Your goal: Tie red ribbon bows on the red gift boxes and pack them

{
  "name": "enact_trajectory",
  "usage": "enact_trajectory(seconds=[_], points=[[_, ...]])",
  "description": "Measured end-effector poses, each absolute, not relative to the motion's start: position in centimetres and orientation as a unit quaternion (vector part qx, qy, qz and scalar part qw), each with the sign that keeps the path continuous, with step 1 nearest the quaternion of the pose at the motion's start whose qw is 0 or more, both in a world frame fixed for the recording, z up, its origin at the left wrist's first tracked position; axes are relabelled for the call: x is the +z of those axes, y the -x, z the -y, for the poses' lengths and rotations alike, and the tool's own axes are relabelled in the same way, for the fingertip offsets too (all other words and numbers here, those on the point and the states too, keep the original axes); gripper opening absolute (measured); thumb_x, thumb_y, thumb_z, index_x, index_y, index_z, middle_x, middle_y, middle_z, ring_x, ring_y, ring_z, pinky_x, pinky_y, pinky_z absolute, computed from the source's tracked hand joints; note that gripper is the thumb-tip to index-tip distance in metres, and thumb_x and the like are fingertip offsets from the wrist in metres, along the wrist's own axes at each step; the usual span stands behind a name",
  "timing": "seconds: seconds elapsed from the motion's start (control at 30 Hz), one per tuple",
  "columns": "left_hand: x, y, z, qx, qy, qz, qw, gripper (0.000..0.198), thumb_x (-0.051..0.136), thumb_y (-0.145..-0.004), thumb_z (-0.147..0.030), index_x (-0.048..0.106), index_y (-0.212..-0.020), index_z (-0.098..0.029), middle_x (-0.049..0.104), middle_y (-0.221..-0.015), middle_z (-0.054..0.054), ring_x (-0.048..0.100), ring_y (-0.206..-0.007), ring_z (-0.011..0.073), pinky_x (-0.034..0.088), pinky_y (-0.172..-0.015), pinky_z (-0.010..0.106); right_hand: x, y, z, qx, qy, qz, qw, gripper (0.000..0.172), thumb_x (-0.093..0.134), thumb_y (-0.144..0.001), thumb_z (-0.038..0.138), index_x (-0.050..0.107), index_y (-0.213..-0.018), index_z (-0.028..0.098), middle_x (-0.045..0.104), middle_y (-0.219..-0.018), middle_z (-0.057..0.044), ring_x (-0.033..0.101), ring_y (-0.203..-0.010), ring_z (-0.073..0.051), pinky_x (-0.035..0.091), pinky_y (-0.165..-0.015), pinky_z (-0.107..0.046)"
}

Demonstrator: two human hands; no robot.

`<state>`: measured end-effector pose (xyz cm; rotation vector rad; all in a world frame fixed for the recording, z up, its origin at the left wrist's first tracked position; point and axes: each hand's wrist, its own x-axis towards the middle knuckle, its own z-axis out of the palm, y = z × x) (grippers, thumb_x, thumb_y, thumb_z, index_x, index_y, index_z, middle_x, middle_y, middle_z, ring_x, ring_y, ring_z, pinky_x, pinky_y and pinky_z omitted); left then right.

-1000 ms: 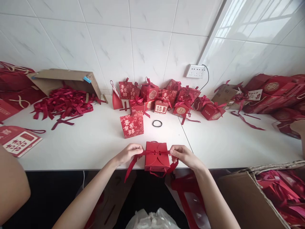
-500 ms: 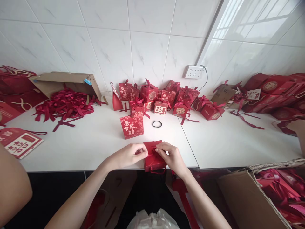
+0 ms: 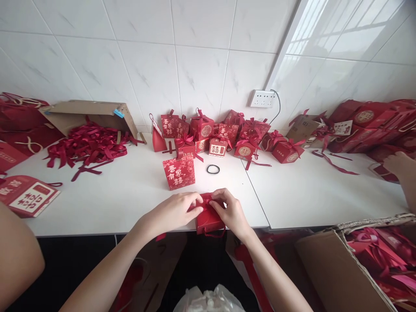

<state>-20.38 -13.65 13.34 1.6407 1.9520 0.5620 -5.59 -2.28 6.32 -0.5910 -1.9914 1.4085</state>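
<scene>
A red gift box lies at the table's front edge, right before me, with a red cord loop hanging off its near side. On its top, a red ribbon is pinched between the fingers of both hands. My left hand comes in from the left, its thumb and fingertips at the ribbon. My right hand closes on the ribbon from the right side. The ribbon's knot is partly hidden by the fingers. Just behind stands a red card-like box with pale lettering.
A black ring band lies beyond my hands. Several finished-looking red boxes line the wall. Ribbons spill from a cardboard box at left. A carton of red boxes stands at right. Another person's hand shows at far right.
Both hands have drawn slightly closer together over the box top. A red ribbon end now shows below my left wrist. The view has shifted a little.
</scene>
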Motion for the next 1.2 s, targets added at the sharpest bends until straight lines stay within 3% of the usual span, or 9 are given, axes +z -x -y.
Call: enact_trajectory(seconds=[0.07,0.3,0.43,0.57,0.93,1.2], points=[[13.3,20.4,13.6,0.191,-0.605,-0.731,0.250,0.020,0.048,-0.083,-0.037,0.060,-0.090,-0.023,0.065,-0.089,0.001,0.058,-0.079,0.0192,0.040,-0.069,0.027,6.3,5.6,2.3,0.532,0.225,0.755,0.309,0.008,0.057,-0.080,0.027,0.055,-0.086,0.021,0.065,-0.081,-0.002,0.063,-0.074,-0.016,0.051,-0.070,-0.029],[13.4,20.4,13.5,0.171,-0.627,-0.724,0.234,0.026,0.030,-0.087,-0.020,0.056,-0.084,-0.022,0.062,-0.079,-0.001,0.056,-0.072,0.0163,0.038,-0.066,0.026,6.7,5.5,2.6,0.533,0.234,0.758,0.296,0.010,0.056,-0.080,0.027,0.059,-0.087,0.020,0.067,-0.086,-0.003,0.063,-0.076,-0.017,0.051,-0.071,-0.029],[13.6,20.3,13.6,0.152,-0.625,-0.726,0.241,0.018,0.040,-0.082,-0.021,0.059,-0.083,-0.022,0.064,-0.085,0.000,0.058,-0.077,0.0173,0.040,-0.066,0.025,6.5,5.6,2.6,0.526,0.230,0.761,0.302,0.009,0.056,-0.081,0.027,0.059,-0.086,0.020,0.067,-0.086,-0.003,0.063,-0.076,-0.016,0.051,-0.072,-0.029],[13.4,20.5,13.5,0.136,-0.641,-0.720,0.230,0.023,0.042,-0.080,-0.015,0.062,-0.089,-0.023,0.066,-0.092,0.000,0.060,-0.084,0.0178,0.042,-0.072,0.025,6.4,5.7,2.5,0.525,0.224,0.761,0.311,0.009,0.055,-0.080,0.026,0.058,-0.085,0.020,0.067,-0.084,-0.003,0.064,-0.074,-0.016,0.052,-0.070,-0.029],[13.3,20.4,12.8,0.203,-0.719,-0.654,0.120,0.020,0.044,-0.090,-0.029,0.062,-0.094,-0.020,0.058,-0.093,0.002,0.058,-0.075,0.0130,0.043,-0.068,0.025,6.5,5.7,2.7,0.530,0.208,0.760,0.312,0.011,0.053,-0.080,0.022,0.061,-0.088,0.021,0.069,-0.089,-0.003,0.065,-0.078,-0.016,0.052,-0.074,-0.029],[13.9,20.4,11.7,0.215,-0.750,-0.613,0.122,0.026,0.035,-0.085,-0.007,0.058,-0.090,-0.018,0.060,-0.091,0.003,0.054,-0.087,0.0153,0.042,-0.076,0.026,6.4,5.7,2.8,0.551,0.210,0.746,0.308,0.011,0.054,-0.078,0.021,0.059,-0.088,0.020,0.069,-0.085,-0.001,0.066,-0.077,-0.015,0.052,-0.072,-0.027]])
